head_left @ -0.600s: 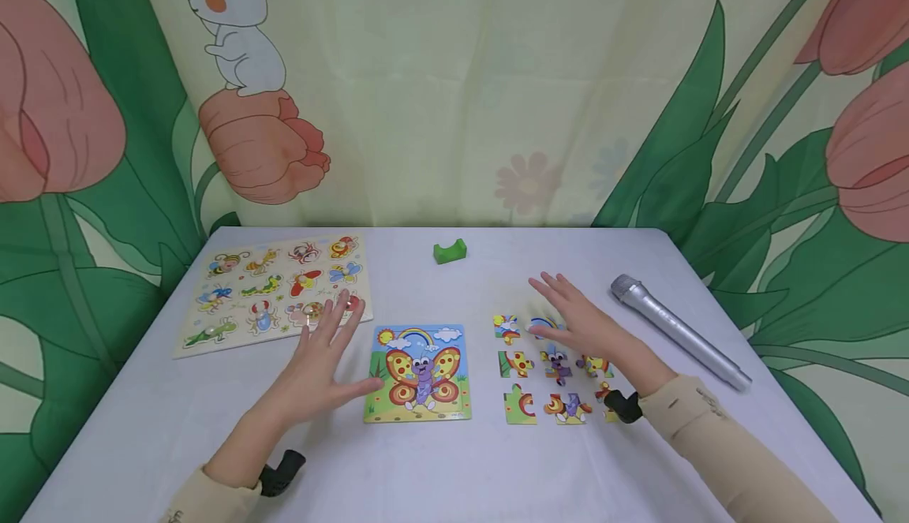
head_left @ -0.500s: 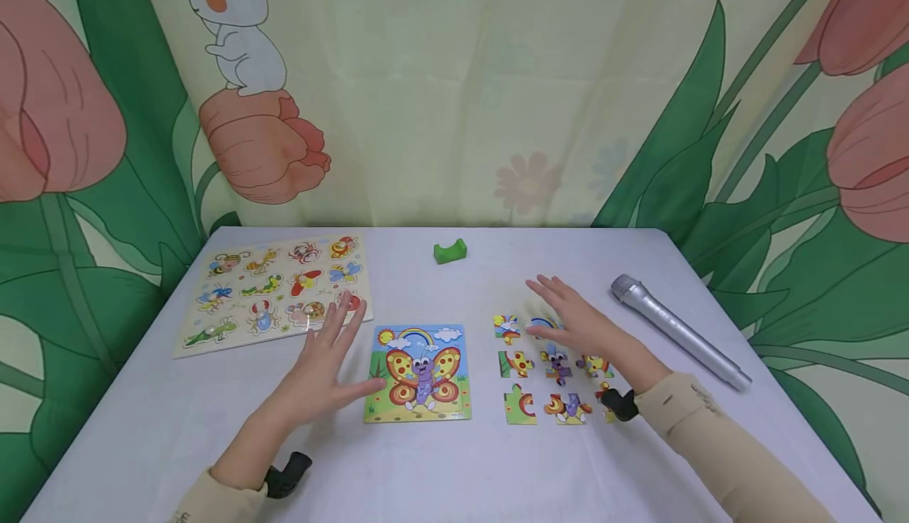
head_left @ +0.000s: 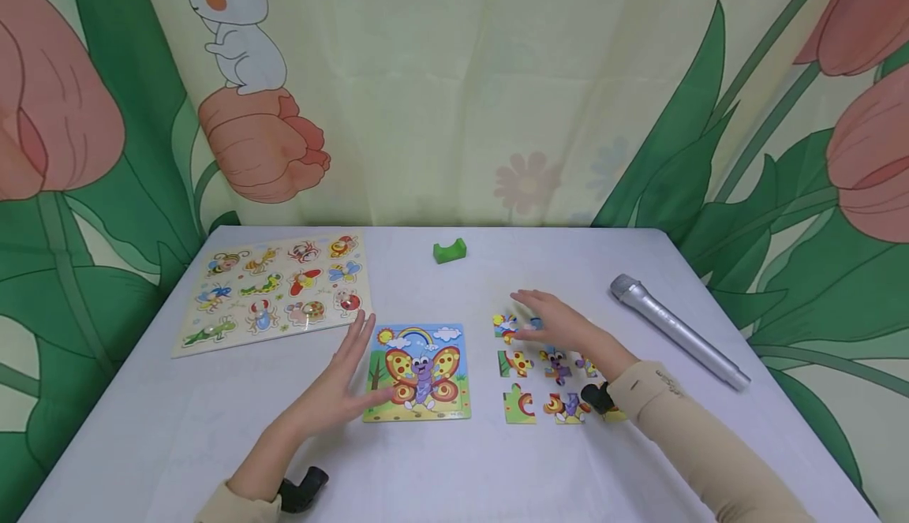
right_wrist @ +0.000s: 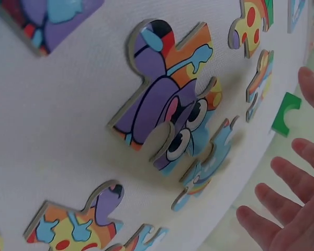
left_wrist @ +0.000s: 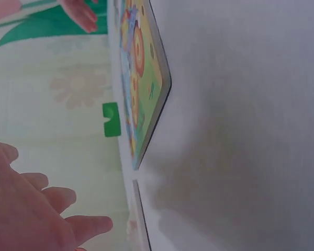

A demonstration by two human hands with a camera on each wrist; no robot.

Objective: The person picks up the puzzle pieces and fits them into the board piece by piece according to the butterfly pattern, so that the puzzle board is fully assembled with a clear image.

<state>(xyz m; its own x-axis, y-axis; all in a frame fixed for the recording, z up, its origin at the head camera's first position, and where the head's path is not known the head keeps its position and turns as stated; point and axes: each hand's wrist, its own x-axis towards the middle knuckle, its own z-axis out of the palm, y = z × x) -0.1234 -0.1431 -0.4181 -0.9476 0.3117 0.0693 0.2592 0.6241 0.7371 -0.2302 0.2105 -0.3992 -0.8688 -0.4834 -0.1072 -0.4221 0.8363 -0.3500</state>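
Observation:
The left hand has its fingers spread and holds nothing; its thumb reaches over the left edge of the butterfly picture board. In the left wrist view, that hand is apart from the board. Over the top row of loose puzzle pieces hovers the right hand, fingers extended and empty, partly hiding some pieces. A purple face piece lies below it in the head view. The right wrist view shows this piece flat on the cloth, with the right hand beyond it.
An insect puzzle board lies at the back left. A green notched block stands at the back middle, and a silver microphone lies at the right. The white-covered table meets a printed curtain behind.
The left hand has shifted right and a little toward the near edge, its thumb now over the butterfly board. The right hand has moved left and slightly nearer over the pieces.

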